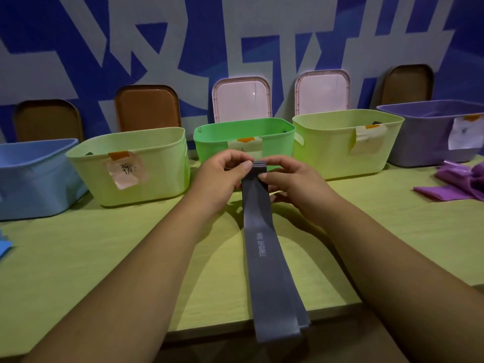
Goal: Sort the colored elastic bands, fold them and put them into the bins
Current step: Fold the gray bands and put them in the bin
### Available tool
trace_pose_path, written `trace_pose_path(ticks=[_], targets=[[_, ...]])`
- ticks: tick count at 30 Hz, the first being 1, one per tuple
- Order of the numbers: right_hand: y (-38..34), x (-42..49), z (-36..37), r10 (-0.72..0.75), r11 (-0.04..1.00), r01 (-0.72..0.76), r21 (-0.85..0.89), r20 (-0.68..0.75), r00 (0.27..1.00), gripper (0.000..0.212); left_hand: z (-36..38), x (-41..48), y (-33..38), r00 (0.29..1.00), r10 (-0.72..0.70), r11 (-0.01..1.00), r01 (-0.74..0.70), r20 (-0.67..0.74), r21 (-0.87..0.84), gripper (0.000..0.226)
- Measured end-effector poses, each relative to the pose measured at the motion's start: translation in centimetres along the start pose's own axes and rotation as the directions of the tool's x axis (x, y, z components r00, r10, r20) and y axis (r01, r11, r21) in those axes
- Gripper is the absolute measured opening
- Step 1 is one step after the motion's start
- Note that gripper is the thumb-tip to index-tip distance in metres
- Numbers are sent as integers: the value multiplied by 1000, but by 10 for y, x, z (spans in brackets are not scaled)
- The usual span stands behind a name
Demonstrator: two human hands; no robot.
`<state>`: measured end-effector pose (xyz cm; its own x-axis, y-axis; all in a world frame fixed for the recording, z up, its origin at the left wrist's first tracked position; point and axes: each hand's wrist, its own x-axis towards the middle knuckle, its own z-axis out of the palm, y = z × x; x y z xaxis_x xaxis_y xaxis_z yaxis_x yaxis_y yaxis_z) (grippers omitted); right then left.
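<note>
Left grip [222,176] and right grip [290,186] pinch top of grey band [262,247].

Both arms are bare along all that shows: the left forearm [146,258] and the right forearm [372,247] carry no sleeve. The left hand [222,176] and right hand [285,184], just in front of the green bin [277,137], are bare too. The left thumbnail [247,165] is short and plain.
</note>
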<state>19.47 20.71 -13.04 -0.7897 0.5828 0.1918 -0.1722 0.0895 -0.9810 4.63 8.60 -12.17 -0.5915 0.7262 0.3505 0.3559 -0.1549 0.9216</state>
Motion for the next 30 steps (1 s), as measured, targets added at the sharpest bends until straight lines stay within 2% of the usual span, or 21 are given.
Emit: trace_pose_path(ticks=[7, 10, 17, 25, 30], targets=[[-1, -5, -3, -68, 997, 66, -40, -35, 997, 23, 2, -10, 10, 992, -119, 957, 128, 49, -259, 11], [-1, -4, -2, -96, 994, 94, -63, -23, 995, 22, 1, -11, 11, 990, -135, 947, 143, 49, -289, 11], [1, -2, -3, -114, 992, 111, -54, -53, 992, 20, 2, -12, 9, 986, -154, 957, 165, 63, -240, 3], [-1, -4, -2, -67, 991, 60, -116, -56, 996, 25, 3, -8, 1, 995, -98, 972, 99, 16, -213, 13], [-4, -7, -1, -12, 999, 12, -37, 5, 1000, 22, 1, -6, 1, 996, -89, 980, 85, -14, -180, 10]])
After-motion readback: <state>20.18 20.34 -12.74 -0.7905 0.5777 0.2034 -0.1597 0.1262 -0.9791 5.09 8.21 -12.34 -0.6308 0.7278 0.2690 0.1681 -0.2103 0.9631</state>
